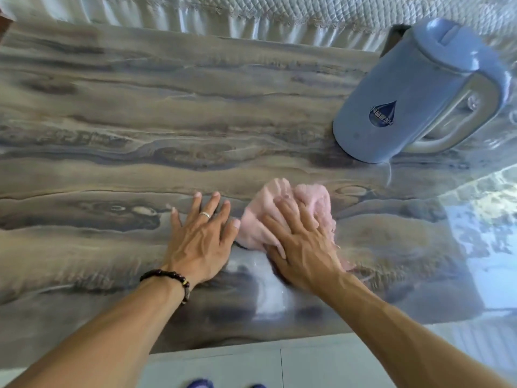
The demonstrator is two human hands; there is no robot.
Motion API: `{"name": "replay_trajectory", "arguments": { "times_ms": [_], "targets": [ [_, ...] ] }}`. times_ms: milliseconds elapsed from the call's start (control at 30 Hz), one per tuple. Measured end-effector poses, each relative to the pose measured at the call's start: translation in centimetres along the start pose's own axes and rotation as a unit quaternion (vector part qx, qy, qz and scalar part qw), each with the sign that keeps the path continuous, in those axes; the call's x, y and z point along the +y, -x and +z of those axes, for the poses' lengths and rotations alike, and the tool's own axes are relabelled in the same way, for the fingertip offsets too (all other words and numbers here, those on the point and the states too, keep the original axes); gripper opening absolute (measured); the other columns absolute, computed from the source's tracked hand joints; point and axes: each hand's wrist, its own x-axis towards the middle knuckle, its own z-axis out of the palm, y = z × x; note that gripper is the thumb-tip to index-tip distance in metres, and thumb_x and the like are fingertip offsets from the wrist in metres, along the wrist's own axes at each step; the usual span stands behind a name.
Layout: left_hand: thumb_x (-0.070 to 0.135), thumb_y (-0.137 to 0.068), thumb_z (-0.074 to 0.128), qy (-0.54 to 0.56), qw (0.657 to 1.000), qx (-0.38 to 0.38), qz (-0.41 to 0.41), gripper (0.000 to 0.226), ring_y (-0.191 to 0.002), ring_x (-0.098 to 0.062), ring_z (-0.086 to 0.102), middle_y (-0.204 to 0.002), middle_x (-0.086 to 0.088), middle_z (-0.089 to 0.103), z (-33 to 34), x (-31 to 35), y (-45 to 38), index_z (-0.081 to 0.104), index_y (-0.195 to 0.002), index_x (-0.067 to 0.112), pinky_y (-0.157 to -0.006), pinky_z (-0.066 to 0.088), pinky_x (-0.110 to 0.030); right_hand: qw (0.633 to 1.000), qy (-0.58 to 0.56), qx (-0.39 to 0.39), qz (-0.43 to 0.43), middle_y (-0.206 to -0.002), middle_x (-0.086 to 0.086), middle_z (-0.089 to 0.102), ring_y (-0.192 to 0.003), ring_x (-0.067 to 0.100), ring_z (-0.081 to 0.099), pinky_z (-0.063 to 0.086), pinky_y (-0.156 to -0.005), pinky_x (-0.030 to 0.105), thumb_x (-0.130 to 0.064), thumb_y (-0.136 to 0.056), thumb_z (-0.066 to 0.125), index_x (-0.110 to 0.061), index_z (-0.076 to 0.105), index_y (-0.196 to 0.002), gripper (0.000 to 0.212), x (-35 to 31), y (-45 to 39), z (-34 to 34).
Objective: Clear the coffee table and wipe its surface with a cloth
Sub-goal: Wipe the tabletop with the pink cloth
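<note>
On the near half of the coffee table [140, 113], seen from the head camera looking steeply down, both hands lie side by side. The tabletop is glossy, with grey and brown streaks like stone or wood grain, and it mirrors a bright window at the right and a pale patch between the forearms. The left hand [200, 236] rests flat on the bare surface with its fingers straight and spread, holding nothing; a silver ring [204, 215] sits on one finger and a dark beaded bracelet [167, 277] circles the wrist. Just beside it, the right hand [299, 242] presses palm-down on a pink cloth [314, 200], fingers extended and slightly apart over the bunched fabric rather than curled round it. The cloth is crumpled, and spills out beyond the fingertips and past both sides of the hand; its left edge lies close to the left hand's nearest finger, though I cannot tell if they touch. Well apart from the hands, at the far right of the table, a blue kettle [405, 102] stands with its lid shut, its handle to the right and a dark droplet label on its side. Beyond the far edge hangs white pleated fabric [195, 21] with a quilted cover above. Pale floor tiles [307, 365] show below the near edge.
</note>
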Motion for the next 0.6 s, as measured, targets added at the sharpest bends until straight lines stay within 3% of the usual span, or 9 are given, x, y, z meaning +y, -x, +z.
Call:
{"name": "replay_trajectory", "arguments": {
  "times_ms": [67, 200, 233, 267, 367, 433, 500, 567, 600],
  "targets": [
    [0.052, -0.097, 0.012, -0.012, 1.000, -0.004, 0.001, 0.060, -0.146, -0.020, -0.012, -0.161, 0.009, -0.002, 0.1, 0.1, 0.3, 0.014, -0.152, 0.028, -0.115, -0.005, -0.057, 1.000, 0.001, 0.004, -0.019, -0.152, 0.010, 0.036, -0.144, 0.032, 0.025, 0.022, -0.117, 0.051, -0.044, -0.094, 0.043, -0.028, 0.043, -0.141, 0.049, 2.7, 2.6, -1.3],
    [0.052, -0.098, 0.013, -0.007, 1.000, 0.005, 0.008, 0.059, -0.146, -0.020, -0.012, -0.161, 0.008, -0.003, -0.1, 0.1, 0.1, 0.012, -0.152, 0.028, -0.115, -0.006, -0.056, 0.957, -0.082, 0.030, 0.276, -0.154, 0.006, 0.019, -0.143, 0.036, 0.015, 0.021, -0.112, 0.058, -0.046, -0.097, 0.039, -0.040, 0.037, -0.138, 0.042, 3.9, -1.0, -1.5],
    [0.052, -0.098, 0.014, 0.002, 1.000, 0.002, 0.010, 0.059, -0.146, -0.020, -0.012, -0.161, 0.008, -0.002, -0.2, 0.1, -0.1, 0.013, -0.152, 0.028, -0.115, -0.006, -0.056, 0.951, -0.083, 0.027, 0.295, -0.154, 0.006, 0.017, -0.143, 0.037, 0.014, 0.020, -0.111, 0.062, -0.046, -0.096, 0.039, -0.040, 0.037, -0.138, 0.042, 1.9, -1.6, -1.1],
    [0.052, -0.098, 0.014, 0.006, 1.000, -0.004, 0.012, 0.059, -0.146, -0.020, -0.012, -0.161, 0.007, -0.002, -0.2, 0.0, -0.1, 0.013, -0.152, 0.028, -0.115, -0.006, -0.056, 0.961, -0.078, 0.025, 0.264, -0.156, 0.006, 0.017, -0.144, 0.038, 0.013, 0.019, -0.111, 0.064, -0.045, -0.096, 0.038, -0.039, 0.037, -0.138, 0.043, -0.2, -1.2, -0.4],
    [0.053, -0.097, 0.010, -0.029, 0.998, 0.006, 0.049, 0.062, -0.146, -0.019, -0.013, -0.161, 0.006, -0.003, 0.2, -0.6, 1.1, 0.008, -0.152, 0.026, -0.115, -0.004, -0.056, 0.999, -0.032, -0.006, 0.041, -0.157, 0.008, 0.028, -0.147, 0.035, 0.019, 0.023, -0.111, 0.064, -0.045, -0.094, 0.039, -0.034, 0.041, -0.140, 0.047, -4.0, 4.4, 0.1],
    [0.056, -0.093, 0.002, -0.044, 0.994, 0.042, 0.085, 0.070, -0.147, -0.022, -0.006, -0.161, 0.003, 0.003, 1.1, -1.0, 3.0, 0.013, -0.152, 0.023, -0.115, 0.000, -0.056, 1.000, -0.009, 0.003, 0.016, -0.153, 0.008, 0.034, -0.144, 0.032, 0.023, 0.028, -0.112, 0.058, -0.047, -0.094, 0.041, -0.034, 0.041, -0.139, 0.048, -1.4, 6.6, -0.6],
    [0.057, -0.092, 0.002, -0.030, 0.993, 0.054, 0.101, 0.073, -0.147, -0.024, 0.004, -0.159, 0.000, 0.013, 2.2, -1.9, 5.0, 0.025, -0.150, 0.019, -0.115, 0.007, -0.057, 0.986, -0.034, 0.019, 0.159, -0.155, 0.006, 0.024, -0.144, 0.033, 0.018, 0.028, -0.111, 0.057, -0.051, -0.094, 0.035, -0.040, 0.035, -0.141, 0.048, 1.3, 5.2, -1.5],
    [0.053, -0.096, 0.009, -0.031, 0.994, 0.049, 0.097, 0.068, -0.146, -0.026, 0.013, -0.157, -0.001, 0.022, 3.5, -2.9, 6.7, 0.034, -0.147, 0.016, -0.113, 0.015, -0.060, 0.947, -0.083, 0.019, 0.309, -0.154, 0.005, 0.017, -0.143, 0.037, 0.015, 0.028, -0.108, 0.062, -0.049, -0.096, 0.035, -0.044, 0.034, -0.137, 0.042, 0.4, 2.8, -1.0],
    [0.052, -0.097, 0.012, -0.034, 0.994, 0.049, 0.096, 0.066, -0.145, -0.027, 0.016, -0.156, -0.003, 0.026, 4.0, -3.3, 7.3, 0.038, -0.145, 0.014, -0.111, 0.019, -0.061, 0.939, -0.085, 0.020, 0.333, -0.155, 0.005, 0.015, -0.143, 0.039, 0.013, 0.024, -0.109, 0.065, -0.046, -0.097, 0.037, -0.043, 0.034, -0.137, 0.041, -1.5, 2.2, -0.4]
  ]
}}
